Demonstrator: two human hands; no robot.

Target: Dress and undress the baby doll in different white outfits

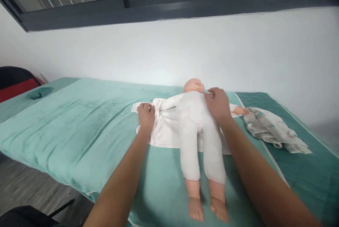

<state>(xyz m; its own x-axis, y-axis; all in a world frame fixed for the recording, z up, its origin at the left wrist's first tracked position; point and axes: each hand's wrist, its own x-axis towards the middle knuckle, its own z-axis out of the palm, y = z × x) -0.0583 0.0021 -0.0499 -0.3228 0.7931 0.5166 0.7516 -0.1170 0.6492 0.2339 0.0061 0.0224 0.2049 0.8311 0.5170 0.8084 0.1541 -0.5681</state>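
Note:
A baby doll (194, 85) lies on its back, its head toward the wall. White leggings (189, 142) cover its body and legs down to the shins, leaving the feet bare. Spread out under the doll is a white baby shirt (166, 131), reaching out to the left. My left hand (146, 115) has its fingers curled over the shirt near its sleeve. At the doll's shoulder, on the right of the head, my right hand (218, 105) is closed in a pinch. What lies between those fingertips is hidden.
The doll rests on a bed with a light green cover (79, 121). A crumpled printed cloth (275, 128) lies to the right, beside the doll's hand. Behind stand a white wall (159, 53) and a dark window frame (212, 4). A red and black object (18, 85) is at far left.

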